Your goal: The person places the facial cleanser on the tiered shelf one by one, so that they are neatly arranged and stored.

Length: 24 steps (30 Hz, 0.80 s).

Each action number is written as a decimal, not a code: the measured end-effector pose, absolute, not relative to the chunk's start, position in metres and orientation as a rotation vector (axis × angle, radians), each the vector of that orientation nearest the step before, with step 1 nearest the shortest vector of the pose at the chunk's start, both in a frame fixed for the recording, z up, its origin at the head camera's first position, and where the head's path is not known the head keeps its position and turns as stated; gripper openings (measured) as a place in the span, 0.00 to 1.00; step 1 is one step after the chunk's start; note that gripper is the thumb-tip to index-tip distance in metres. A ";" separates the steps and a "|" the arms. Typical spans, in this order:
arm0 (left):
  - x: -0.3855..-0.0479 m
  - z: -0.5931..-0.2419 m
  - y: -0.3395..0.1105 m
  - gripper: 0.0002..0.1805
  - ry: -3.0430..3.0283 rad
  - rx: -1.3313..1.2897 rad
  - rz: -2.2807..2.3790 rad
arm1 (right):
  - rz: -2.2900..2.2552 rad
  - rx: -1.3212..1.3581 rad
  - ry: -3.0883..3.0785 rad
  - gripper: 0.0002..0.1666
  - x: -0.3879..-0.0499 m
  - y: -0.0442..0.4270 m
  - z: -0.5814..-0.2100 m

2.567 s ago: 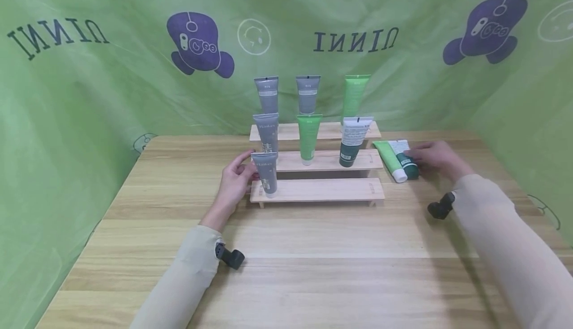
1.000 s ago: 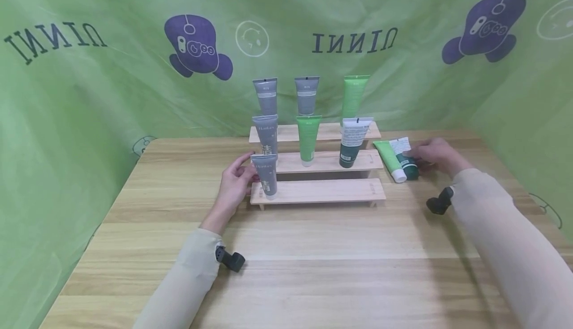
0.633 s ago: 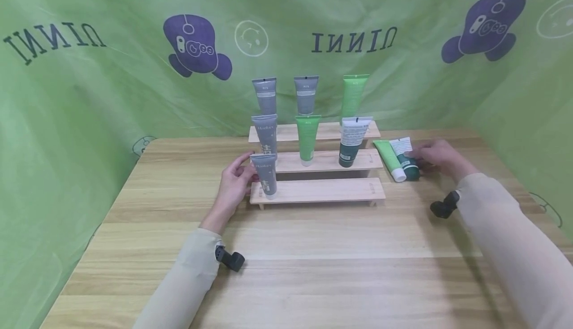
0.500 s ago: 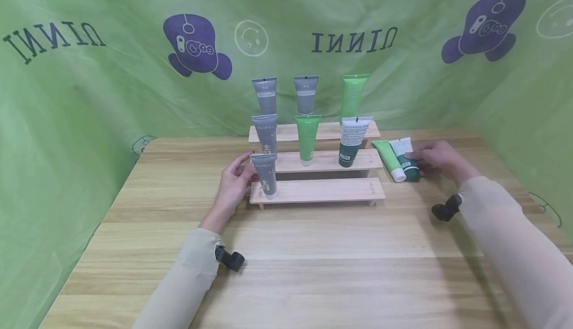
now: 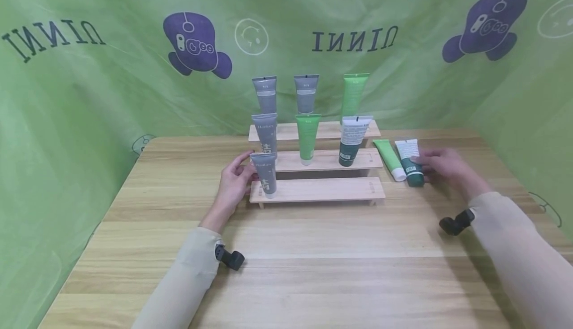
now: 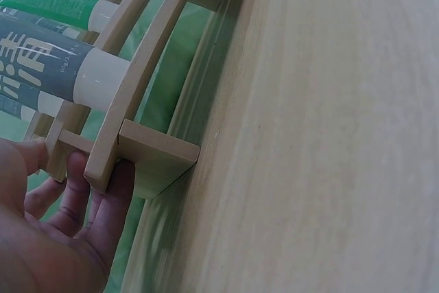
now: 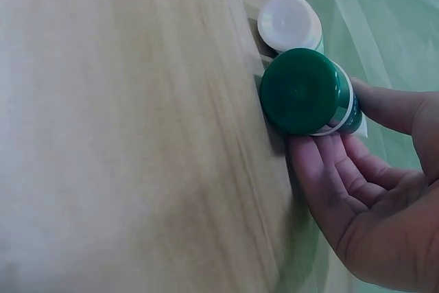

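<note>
My right hand (image 5: 447,165) holds a white-and-dark-green squeeze tube (image 5: 409,162) between thumb and fingers, at the right of the rack. In the right wrist view, its dark green cap (image 7: 298,92) faces the camera, with the fingers under one side and the thumb on the other. A light green tube (image 5: 390,160) with a white cap lies just left of it. My left hand (image 5: 235,178) grips the left end of the tiered wooden rack (image 5: 331,189); in the left wrist view its fingers (image 6: 113,204) curl round the step's end. A grey tube (image 5: 265,174) stands beside it on the front step.
The middle step carries a grey tube (image 5: 266,132), a green tube (image 5: 307,137) and a white-and-green tube (image 5: 352,142). Two grey tubes and a light green tube (image 5: 353,95) stand on the back step. Green cloth (image 5: 286,0) hangs behind the wooden table (image 5: 313,269).
My right hand has shifted right and slightly nearer with the white-and-dark-green tube, opening a gap from the light green tube. The left hand has stayed on the rack.
</note>
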<state>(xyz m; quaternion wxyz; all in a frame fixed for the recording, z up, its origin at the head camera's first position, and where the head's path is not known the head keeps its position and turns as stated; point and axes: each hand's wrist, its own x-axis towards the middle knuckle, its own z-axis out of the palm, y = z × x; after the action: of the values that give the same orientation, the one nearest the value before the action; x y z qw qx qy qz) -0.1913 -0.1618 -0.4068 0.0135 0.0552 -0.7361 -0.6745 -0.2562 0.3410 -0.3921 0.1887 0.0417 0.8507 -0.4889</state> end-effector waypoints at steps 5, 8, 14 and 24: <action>-0.192 -0.407 -0.162 0.26 -2.295 0.168 -2.096 | -1.420 0.108 2.393 0.43 -0.246 0.342 -0.393; -0.192 -0.407 -0.162 0.26 -2.299 0.171 -2.097 | -1.449 0.120 2.384 0.43 -0.239 0.342 -0.394; -0.192 -0.407 -0.162 0.27 -2.305 0.180 -2.097 | -1.494 0.114 2.372 0.44 -0.223 0.343 -0.394; -0.193 -0.409 -0.163 0.27 -2.307 0.170 -2.093 | -1.536 0.050 2.434 0.40 -0.194 0.342 -0.394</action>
<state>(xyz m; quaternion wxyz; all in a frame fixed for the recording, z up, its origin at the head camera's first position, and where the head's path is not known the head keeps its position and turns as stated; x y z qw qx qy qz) -0.1928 -0.1633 -0.4090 0.0110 0.0546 -0.7395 -0.6709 -0.1944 0.3416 -0.3941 0.1310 0.0172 0.8382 -0.5291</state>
